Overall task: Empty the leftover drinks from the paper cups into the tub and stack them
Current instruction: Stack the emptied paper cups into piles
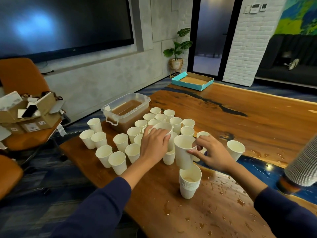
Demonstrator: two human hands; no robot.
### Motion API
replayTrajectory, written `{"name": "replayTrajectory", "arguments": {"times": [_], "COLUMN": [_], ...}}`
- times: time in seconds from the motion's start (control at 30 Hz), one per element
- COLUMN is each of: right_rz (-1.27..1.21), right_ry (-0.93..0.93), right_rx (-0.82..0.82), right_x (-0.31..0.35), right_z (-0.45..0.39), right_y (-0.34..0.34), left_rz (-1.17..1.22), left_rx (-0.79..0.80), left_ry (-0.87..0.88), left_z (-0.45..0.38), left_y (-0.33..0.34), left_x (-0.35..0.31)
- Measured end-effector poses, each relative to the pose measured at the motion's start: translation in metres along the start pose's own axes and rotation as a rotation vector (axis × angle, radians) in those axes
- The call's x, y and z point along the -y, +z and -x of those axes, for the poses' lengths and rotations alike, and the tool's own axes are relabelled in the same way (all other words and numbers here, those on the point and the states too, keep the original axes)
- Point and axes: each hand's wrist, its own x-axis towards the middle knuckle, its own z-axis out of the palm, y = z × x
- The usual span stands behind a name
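The left hand (154, 145) curls over the rim of a tilted white paper cup (163, 128), gripping it from above amid the cluster of upright white paper cups (120, 143) that crowds the left middle of the glossy wooden table (248, 117). The right hand (210, 152) pinches a second white paper cup (184, 153) at its rim, thumb inside the lip and fingers (193, 152) on the outer wall; this cup hangs just above the short stack of nested white paper cups (189, 182) standing near the table's front edge, its base at the mouth of the top cup. A little pale liquid shows in the top cup of that stack. The clear plastic tub (127, 109), holding brown liquid, sits at the far left of the cluster on the table's left edge. Drops and small puddles of spilled liquid (223, 186) lie on the near right of the table. A tall stack of white cups (301, 167) leans in at the right edge, and a teal cardboard tray (193, 81) rests at the table's far end.
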Motion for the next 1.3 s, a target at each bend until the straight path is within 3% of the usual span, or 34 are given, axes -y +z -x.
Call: {"name": "replayTrajectory", "arguments": {"times": [0.13, 0.33, 0.57, 0.77, 0.97, 1.3], "right_rz": [-0.002, 0.037, 0.102, -0.077, -0.131, -0.096], "right_ry": [0.012, 0.004, 0.123, 0.379, 0.445, 0.511], "right_rx": [0.064, 0.103, 0.358, 0.339, 0.396, 0.455], "right_x": [-0.01, -0.016, -0.016, -0.012, -0.027, -0.041], "right_z": [0.016, 0.03, 0.045, 0.055, 0.059, 0.061], "right_y": [0.013, 0.016, 0.028, 0.036, 0.032, 0.034], "left_rz": [0.033, 0.053, 0.107, 0.242, 0.319, 0.377], "left_rx": [-0.122, -0.133, -0.159, -0.011, 0.189, 0.124], "left_ry": [0.061, 0.111, 0.136, 0.257, 0.334, 0.48], "left_z": [-0.009, -0.01, -0.005, 0.005, 0.025, 0.03], "left_y": [-0.005, -0.006, -0.008, -0.003, 0.01, 0.009], "left_x": [-0.018, -0.031, -0.041, -0.043, -0.043, -0.042]}}
